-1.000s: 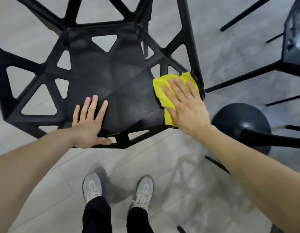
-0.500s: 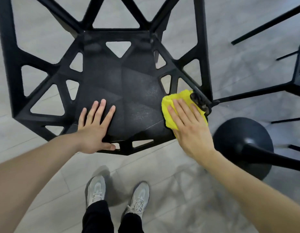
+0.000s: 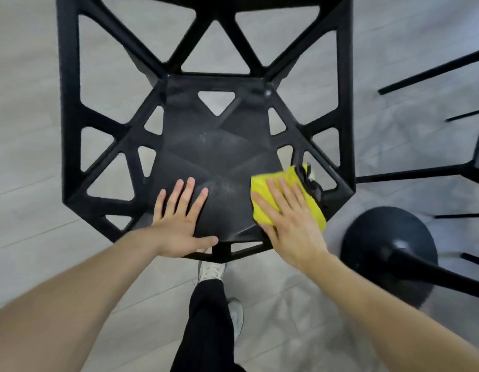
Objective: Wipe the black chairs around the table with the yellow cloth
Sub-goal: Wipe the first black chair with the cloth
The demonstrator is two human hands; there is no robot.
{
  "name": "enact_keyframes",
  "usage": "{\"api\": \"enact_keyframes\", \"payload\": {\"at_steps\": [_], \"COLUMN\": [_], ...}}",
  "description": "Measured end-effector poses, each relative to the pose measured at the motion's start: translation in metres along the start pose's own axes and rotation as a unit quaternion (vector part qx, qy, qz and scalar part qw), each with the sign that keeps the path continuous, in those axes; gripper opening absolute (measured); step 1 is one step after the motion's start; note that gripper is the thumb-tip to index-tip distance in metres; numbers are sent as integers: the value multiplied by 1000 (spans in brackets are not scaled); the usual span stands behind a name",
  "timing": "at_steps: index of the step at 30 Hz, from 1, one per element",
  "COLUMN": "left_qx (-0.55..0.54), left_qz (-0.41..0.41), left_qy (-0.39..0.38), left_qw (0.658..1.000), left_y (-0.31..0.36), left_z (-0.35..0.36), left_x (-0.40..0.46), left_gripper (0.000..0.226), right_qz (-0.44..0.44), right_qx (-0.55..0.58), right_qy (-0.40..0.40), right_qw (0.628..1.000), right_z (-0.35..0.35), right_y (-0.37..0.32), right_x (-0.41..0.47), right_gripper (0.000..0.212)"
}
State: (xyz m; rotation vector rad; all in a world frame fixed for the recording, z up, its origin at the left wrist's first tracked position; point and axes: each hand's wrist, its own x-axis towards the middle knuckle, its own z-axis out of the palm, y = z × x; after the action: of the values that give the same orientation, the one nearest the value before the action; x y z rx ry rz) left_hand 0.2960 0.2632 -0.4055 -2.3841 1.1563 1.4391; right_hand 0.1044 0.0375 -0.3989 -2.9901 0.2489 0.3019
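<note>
yellow cloth (image 3: 262, 208) now farther inward

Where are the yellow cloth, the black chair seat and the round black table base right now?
yellow cloth (image 3: 262, 183), head view, bare corner beyond the right hand's fingertips.
black chair seat (image 3: 219, 146), head view, middle of the seat panel.
round black table base (image 3: 367, 237), head view, its domed top, left side.

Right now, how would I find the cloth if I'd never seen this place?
Look for the big black chair with triangle holes, seen from above. On the near right part of its seat, a right hand presses flat on the yellow cloth. It's the only bright thing on the dark seat; the left hand rests on bare plastic.
</note>
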Motion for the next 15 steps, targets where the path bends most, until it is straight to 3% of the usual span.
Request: {"api": "enact_keyframes", "payload": {"at_steps": [2,5,8,10,13,15], "left_qx": [-5,-20,-2,71,196,262], "left_qz": [3,28,86,113,135,147], "left_qy": [-12,9,120,212,353,362], "left_qw": [1000,999,989,968,905,882], "left_y": [3,3,-31,-64,-119,-149], "left_z": [-2,-17,-57,-80,-105,-114], "left_x": [-4,-7,-14,-22,-34,-38], "left_gripper": [114,105,57,39,28,35], "right_qz": [-26,1,45,15,-16,45], "right_qx": [24,55,53,-9,-58,4], "right_qy": [0,28,59,38,70,88], "right_qw": [999,998,996,999,996,995], "right_z": [6,10,-2,-16,-9,2], "right_y": [5,7,2,15,29,-11], "right_x": [-8,65,191,239,235,202], "right_gripper": [62,56,59,68,70,70]}}
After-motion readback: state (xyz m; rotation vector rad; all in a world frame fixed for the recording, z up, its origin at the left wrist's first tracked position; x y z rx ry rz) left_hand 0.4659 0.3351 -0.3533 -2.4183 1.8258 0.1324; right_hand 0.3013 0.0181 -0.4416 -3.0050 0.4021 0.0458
